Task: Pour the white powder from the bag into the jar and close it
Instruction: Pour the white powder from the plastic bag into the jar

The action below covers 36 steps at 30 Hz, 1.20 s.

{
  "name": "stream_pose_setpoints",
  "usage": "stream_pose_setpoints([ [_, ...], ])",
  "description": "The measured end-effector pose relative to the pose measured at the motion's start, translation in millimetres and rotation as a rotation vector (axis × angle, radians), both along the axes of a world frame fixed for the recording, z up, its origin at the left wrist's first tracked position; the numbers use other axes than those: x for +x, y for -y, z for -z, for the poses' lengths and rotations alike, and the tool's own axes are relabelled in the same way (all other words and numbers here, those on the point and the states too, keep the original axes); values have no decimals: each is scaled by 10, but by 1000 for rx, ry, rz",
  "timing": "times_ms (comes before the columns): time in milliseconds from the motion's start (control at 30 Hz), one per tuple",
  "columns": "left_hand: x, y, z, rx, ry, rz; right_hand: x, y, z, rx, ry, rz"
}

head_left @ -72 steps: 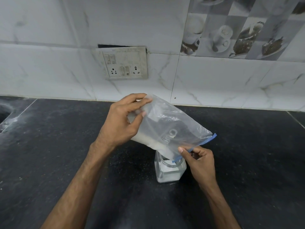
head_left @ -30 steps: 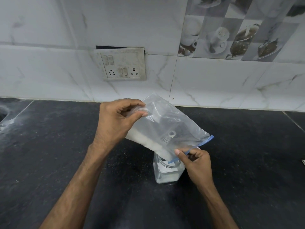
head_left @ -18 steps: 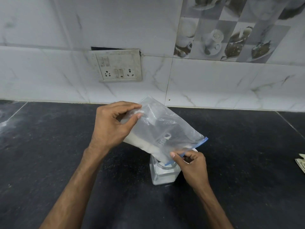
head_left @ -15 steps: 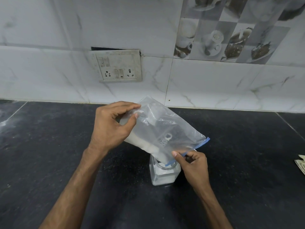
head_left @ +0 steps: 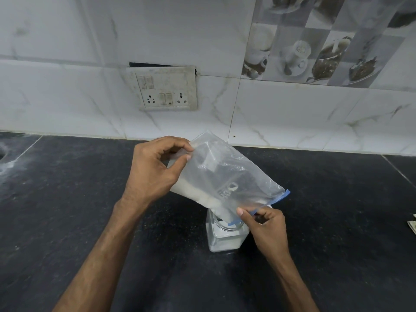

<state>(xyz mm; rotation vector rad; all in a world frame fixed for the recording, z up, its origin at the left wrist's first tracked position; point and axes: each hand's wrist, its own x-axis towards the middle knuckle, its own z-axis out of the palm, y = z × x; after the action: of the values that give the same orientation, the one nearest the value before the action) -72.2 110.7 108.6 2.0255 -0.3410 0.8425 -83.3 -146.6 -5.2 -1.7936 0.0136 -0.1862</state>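
A clear zip bag with a blue seal strip hangs tilted over a small square glass jar on the black counter. White powder lies along the bag's lower edge and runs toward the jar's open mouth. The jar holds white powder in its bottom part. My left hand pinches the bag's raised upper corner. My right hand pinches the blue seal edge just above the jar's mouth. No lid is clearly visible; a white edge shows behind my right hand.
The black stone counter runs to a white marble-tiled wall with a switch and socket plate. Spilled white dust lies at the far left. A bit of paper shows at the right edge.
The bag stays tilted over the jar with both hands holding it. The powder has slid further down toward the bag's mouth, and the view has shifted slightly.
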Motion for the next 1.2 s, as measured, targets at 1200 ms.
stream_pose_setpoints([
  [1200,-34,13,-18,21,7,-11,-28,-27,6,21,14,1],
])
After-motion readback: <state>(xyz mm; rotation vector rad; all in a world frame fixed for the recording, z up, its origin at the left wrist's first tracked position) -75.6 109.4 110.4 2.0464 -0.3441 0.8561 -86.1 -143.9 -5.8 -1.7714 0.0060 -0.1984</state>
